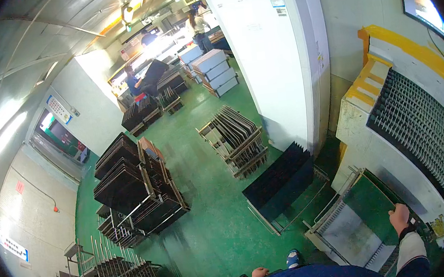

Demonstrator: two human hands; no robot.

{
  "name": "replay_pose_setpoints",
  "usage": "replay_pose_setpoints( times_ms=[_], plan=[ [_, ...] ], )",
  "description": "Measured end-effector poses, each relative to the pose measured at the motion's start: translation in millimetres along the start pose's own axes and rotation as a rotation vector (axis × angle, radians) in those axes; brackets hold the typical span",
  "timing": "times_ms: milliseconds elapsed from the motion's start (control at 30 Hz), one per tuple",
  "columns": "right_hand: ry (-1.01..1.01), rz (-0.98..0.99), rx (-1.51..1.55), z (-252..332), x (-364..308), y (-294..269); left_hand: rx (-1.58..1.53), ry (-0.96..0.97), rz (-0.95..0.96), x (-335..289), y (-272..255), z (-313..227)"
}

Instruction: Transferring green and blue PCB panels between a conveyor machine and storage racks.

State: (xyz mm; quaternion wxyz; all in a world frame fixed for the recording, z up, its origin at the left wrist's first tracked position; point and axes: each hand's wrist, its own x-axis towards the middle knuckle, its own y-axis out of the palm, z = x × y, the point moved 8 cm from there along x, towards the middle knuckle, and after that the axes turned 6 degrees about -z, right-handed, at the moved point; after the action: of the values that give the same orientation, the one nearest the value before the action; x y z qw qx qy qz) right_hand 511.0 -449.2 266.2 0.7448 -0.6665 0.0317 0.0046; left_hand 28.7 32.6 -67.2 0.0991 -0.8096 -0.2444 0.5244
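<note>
My right hand (pixel 399 218) is closed on the right edge of a dark green panel (pixel 369 199). The panel leans in a low metal rack (pixel 322 231) with slotted, comb-like sides, at the lower right. A pale grey sheet surface (pixel 349 236) shows in the rack beside the green panel. Close to my body at the lower middle is my left hand (pixel 258 274), small in the picture, its fingers loosely stretched toward the right. I see nothing held in it. Both wrists carry dark bands.
A rack of dark panels (pixel 280 186) stands left of mine, another rack (pixel 233 140) beyond it. Stacked racks (pixel 135 184) and a pronged cart (pixel 120 276) line the left. A slanted conveyor of rollers (pixel 418 125) and white cabinet (pixel 272 53) are right. People work at the back.
</note>
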Motion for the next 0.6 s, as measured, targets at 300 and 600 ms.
replay_pose_setpoints(
  times_ms=[300, 600],
  plan=[
    [-0.033, -0.046, 0.019, -5.6, 3.0, 7.4, -0.144, 0.028, -0.009, -0.7, 1.4, 3.4],
    [-0.034, -0.102, 0.015, -17.9, 5.0, 21.6, -0.085, 0.013, -0.011, 11.9, 7.7, 18.8]
  ],
)
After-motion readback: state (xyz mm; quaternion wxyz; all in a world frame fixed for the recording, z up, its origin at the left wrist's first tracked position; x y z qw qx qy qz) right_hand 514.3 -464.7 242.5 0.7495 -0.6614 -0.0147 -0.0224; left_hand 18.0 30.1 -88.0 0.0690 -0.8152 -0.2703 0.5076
